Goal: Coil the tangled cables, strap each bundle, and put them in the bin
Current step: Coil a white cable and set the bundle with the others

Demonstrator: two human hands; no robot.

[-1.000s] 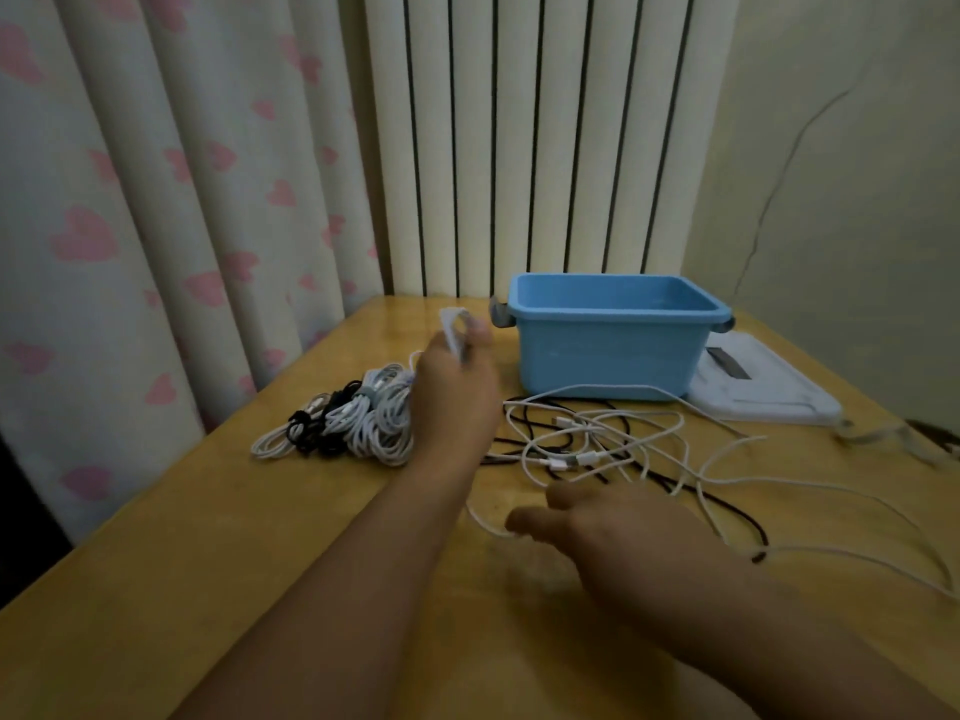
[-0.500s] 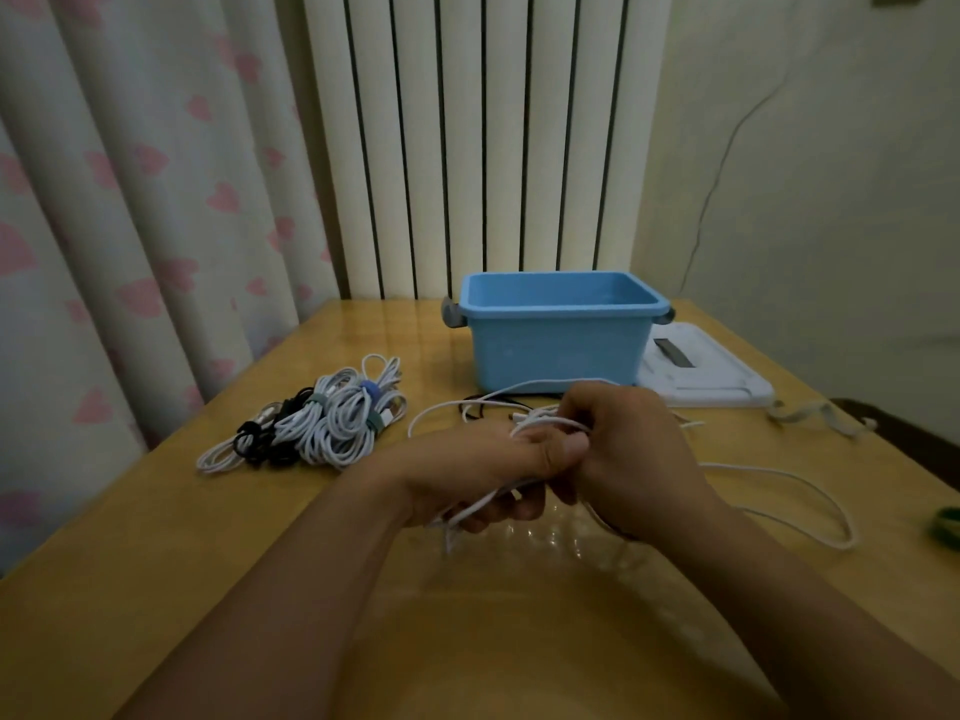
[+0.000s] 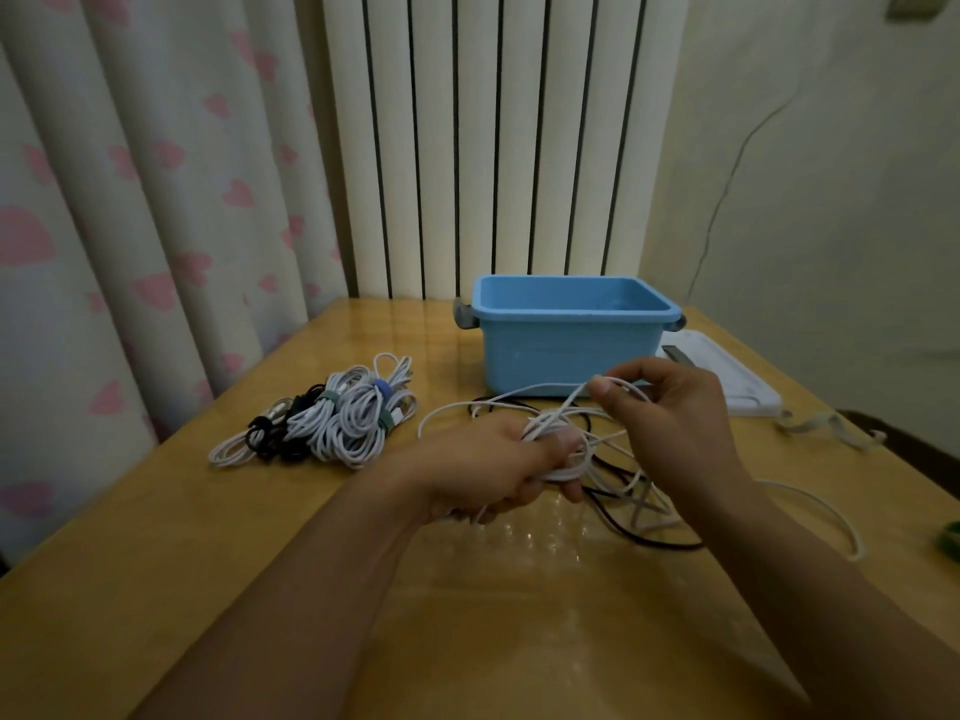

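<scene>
Hands coil white cable (image 3: 558, 433) above bench (image 3: 218, 537): left hand (image 3: 493, 467) fingers grip loops, right hand (image 3: 670, 423) fingers pinch a strand.

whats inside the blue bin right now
Nothing shows inside the blue bin: only bare inner walls appear. Its near wall hides the floor, so that part cannot be checked.

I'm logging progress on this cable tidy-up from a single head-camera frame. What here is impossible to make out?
- Blue bin: its floor is hidden by the near wall, so its contents are unknown.
- White cable: the coil count is hidden inside the left hand.
- Green thing: cut off by the right edge.
- Strapped bundles: overlapping, so an exact count is unclear.
- Right hand: pinches a strand; cable ends and plugs too small to identify.
</scene>
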